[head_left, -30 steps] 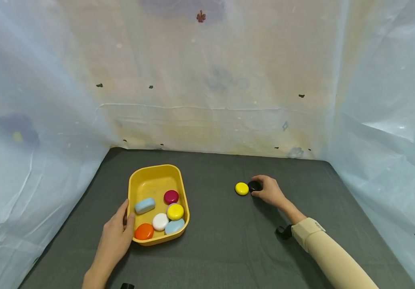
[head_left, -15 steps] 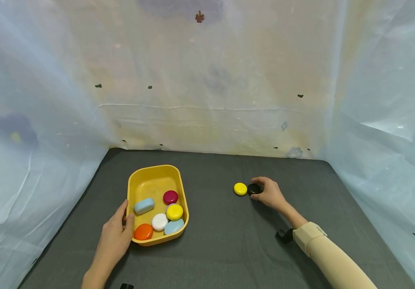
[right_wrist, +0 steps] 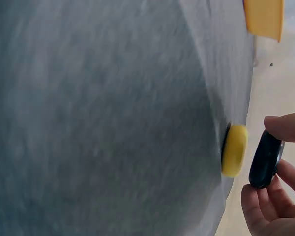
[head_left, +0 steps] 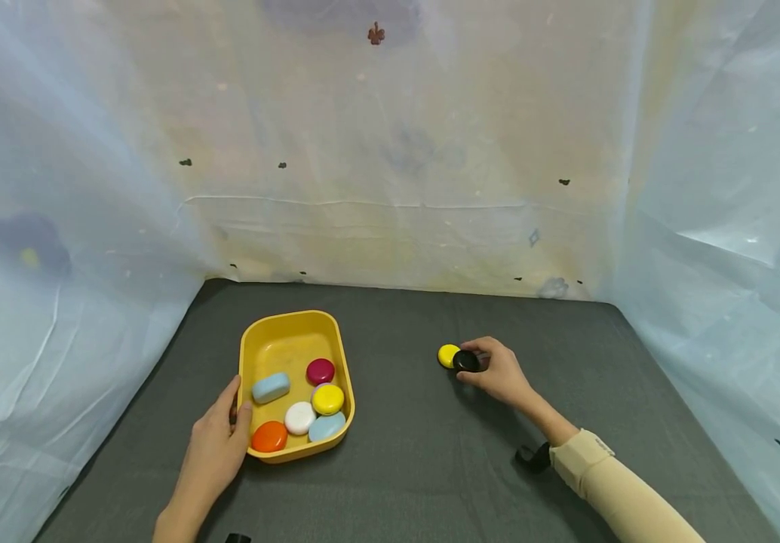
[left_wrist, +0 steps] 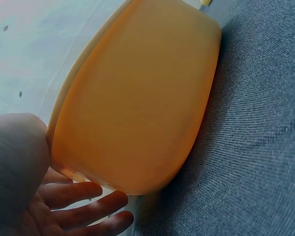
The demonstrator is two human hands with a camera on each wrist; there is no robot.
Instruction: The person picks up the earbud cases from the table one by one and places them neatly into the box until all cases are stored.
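Note:
In the head view, my left hand (head_left: 213, 445) grips the left side of a yellow tray (head_left: 288, 320). Several smooth rounded pieces lie in the tray: a blue oblong one (head_left: 271, 388), a crimson one (head_left: 320, 370), a yellow one (head_left: 328, 399), a white one (head_left: 300, 418), an orange one (head_left: 270, 436) and a light blue one (head_left: 326, 427). Another piece, mostly hidden, shows beneath the yellow one. Right of the tray, my right hand (head_left: 499, 373) pinches a black disc (right_wrist: 265, 160) between thumb and fingers, above the cloth. Close beside it, a yellow disc (right_wrist: 234, 151) lies on the cloth.
Dark grey cloth (head_left: 397, 467) covers the table. Pale patterned sheeting (head_left: 390, 136) hangs behind it and along both sides. A black strap (head_left: 532, 458) hangs below my right wrist, by the beige sleeve (head_left: 607, 475).
My right hand has lifted the black disc and shifted slightly left and nearer, so the disc now overlaps the yellow disc in the head view. My left hand and the tray stay put.

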